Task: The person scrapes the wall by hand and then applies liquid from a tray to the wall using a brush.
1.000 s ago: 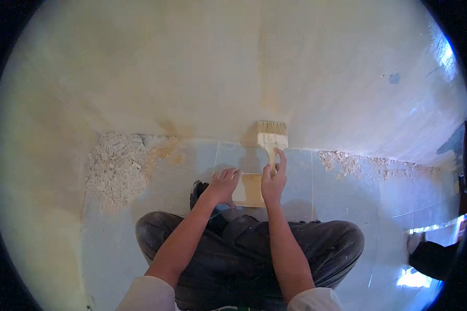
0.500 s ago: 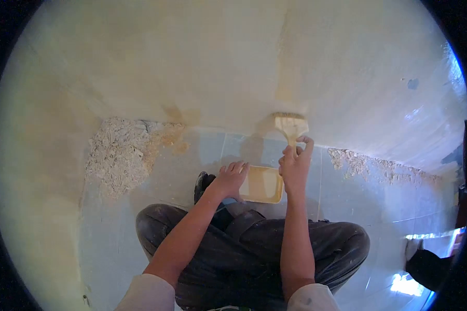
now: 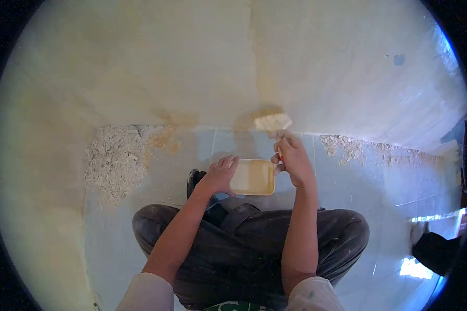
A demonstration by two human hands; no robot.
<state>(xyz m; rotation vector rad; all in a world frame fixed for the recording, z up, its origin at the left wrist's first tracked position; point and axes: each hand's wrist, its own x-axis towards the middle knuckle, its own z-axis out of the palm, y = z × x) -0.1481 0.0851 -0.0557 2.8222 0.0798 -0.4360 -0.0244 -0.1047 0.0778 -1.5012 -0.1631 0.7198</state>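
My right hand [image 3: 292, 158] is closed around the handle of a wide paintbrush [image 3: 273, 122]. The brush head is up against the foot of the wall [image 3: 192, 78], its bristles toward the wall and slightly blurred. A damp, darker streak runs up the wall above it. My left hand [image 3: 220, 175] grips the left edge of a shallow rectangular tray [image 3: 273, 179], fingers on the far side and thumb on the near side. Pale yellowish liquid appears to lie in the tray, which is on the floor in front of my crossed legs.
A heap of scraped-off flakes [image 3: 114, 163] lies along the wall at left, and more flakes [image 3: 347, 149] line it at right. Grey tiles make up the floor [image 3: 347, 192]. Another person's dark-clad leg [image 3: 436, 251] shows at the far right.
My right hand has turned the brush, so its head now tilts and sits lower against the wall. The left hand keeps its hold on the tray. The whole view has shifted slightly.
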